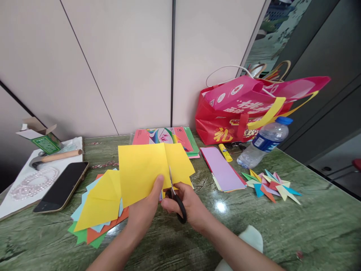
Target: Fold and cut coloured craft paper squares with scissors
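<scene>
My left hand (147, 205) is closed on a sheet of yellow paper (142, 171), thumb on its front face. In my right hand (187, 205) is a pair of scissors (180, 205) with black handles; its blades lie on the sheet along a vertical line right of the middle. The paper is held up above the table, and its right part has an uneven lower right edge. To the left, fanned cut sheets (101, 205) in yellow, light blue, orange and green lie on the table. How far the blades are apart is hard to make out.
On the green marbled table (318, 233) are a phone (63, 186), a hammer (56, 158), a bead string (36, 184), a small green box (46, 143), a paper pack (162, 137), purple strips (222, 169), a glue stick (225, 153), a bottle (265, 141), paper stars (272, 184) and a red bag (220, 122).
</scene>
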A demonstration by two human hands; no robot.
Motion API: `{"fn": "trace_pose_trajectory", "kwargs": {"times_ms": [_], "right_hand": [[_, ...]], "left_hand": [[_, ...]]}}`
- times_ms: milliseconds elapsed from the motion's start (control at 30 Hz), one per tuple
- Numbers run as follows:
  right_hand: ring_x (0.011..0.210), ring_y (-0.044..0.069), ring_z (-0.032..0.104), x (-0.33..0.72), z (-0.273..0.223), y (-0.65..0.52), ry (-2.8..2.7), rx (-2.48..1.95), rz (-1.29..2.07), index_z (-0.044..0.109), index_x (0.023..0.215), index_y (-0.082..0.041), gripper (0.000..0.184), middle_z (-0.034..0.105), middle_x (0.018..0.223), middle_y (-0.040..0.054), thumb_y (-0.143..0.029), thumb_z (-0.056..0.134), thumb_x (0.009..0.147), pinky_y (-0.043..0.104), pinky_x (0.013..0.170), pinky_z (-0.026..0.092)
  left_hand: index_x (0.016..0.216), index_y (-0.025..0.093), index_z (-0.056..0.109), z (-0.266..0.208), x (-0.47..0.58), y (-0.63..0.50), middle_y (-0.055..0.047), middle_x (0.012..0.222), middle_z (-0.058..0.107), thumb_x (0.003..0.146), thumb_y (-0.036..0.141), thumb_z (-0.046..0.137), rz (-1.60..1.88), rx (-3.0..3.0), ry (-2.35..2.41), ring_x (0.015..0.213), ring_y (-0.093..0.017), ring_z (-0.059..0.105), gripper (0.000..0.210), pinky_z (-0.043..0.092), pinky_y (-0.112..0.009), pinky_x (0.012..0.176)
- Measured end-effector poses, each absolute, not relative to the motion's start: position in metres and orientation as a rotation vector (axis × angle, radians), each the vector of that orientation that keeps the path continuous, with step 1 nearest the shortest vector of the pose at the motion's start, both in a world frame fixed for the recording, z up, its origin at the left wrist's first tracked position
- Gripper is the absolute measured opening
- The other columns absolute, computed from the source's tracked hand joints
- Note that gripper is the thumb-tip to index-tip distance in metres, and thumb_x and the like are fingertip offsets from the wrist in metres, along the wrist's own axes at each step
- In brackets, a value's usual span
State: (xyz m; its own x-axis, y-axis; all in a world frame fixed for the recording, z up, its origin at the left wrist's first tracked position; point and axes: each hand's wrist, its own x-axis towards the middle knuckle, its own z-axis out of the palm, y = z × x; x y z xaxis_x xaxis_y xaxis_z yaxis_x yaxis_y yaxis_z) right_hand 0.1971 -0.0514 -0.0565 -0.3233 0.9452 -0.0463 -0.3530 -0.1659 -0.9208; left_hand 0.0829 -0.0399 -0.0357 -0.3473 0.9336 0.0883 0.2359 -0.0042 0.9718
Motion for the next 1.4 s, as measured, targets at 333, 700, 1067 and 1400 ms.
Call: {"fn": "trace_pose_trajectory", "kwargs": {"times_ms": [333, 700, 1067, 1400], "right_hand": [[0.050, 0.008, 0.043, 0.197, -0.061, -0.051, -1.066, -0.884, 1.674, 0.051, 0.075, -0.015, 0.040, 0.053, 0.062, -0.0033, -0.036, 0.077, 0.054, 0.021, 0.047, 0.033], [0.045, 0.006, 0.043, 0.196, -0.060, -0.051, -1.047, -0.885, 1.670, 0.047, 0.070, -0.016, 0.039, 0.054, 0.063, -0.0034, -0.035, 0.077, 0.054, 0.020, 0.044, 0.033], [0.042, 0.006, 0.043, 0.195, -0.059, -0.052, -1.097, -0.925, 1.634, 0.049, 0.071, -0.016, 0.038, 0.050, 0.053, -0.0061, -0.040, 0.074, 0.056, 0.020, 0.044, 0.034], [0.040, 0.007, 0.042, 0.196, -0.058, -0.052, -1.114, -0.933, 1.629, 0.051, 0.073, -0.015, 0.038, 0.050, 0.047, -0.0062, -0.041, 0.073, 0.057, 0.020, 0.043, 0.032]], "left_hand": [[0.105, 0.022, 0.056, -0.032, 0.085, -0.041, -0.007, 0.122, 0.055, 0.068, 0.040, 0.060, 1.399, 1.183, 1.632, 0.115, -0.022, 0.048, 0.042, 0.028, -0.037, 0.103], [0.106, 0.020, 0.057, -0.024, 0.087, -0.044, -0.007, 0.116, 0.059, 0.069, 0.038, 0.058, 1.346, 1.237, 1.707, 0.112, -0.022, 0.049, 0.041, 0.028, -0.036, 0.103], [0.107, 0.022, 0.057, -0.032, 0.085, -0.044, -0.006, 0.119, 0.057, 0.070, 0.042, 0.058, 1.387, 1.239, 1.635, 0.111, -0.021, 0.050, 0.041, 0.028, -0.035, 0.103], [0.095, 0.021, 0.062, -0.031, 0.086, -0.046, -0.006, 0.110, 0.062, 0.071, 0.044, 0.056, 1.342, 1.261, 1.689, 0.108, -0.022, 0.052, 0.033, 0.030, -0.037, 0.101]]}}
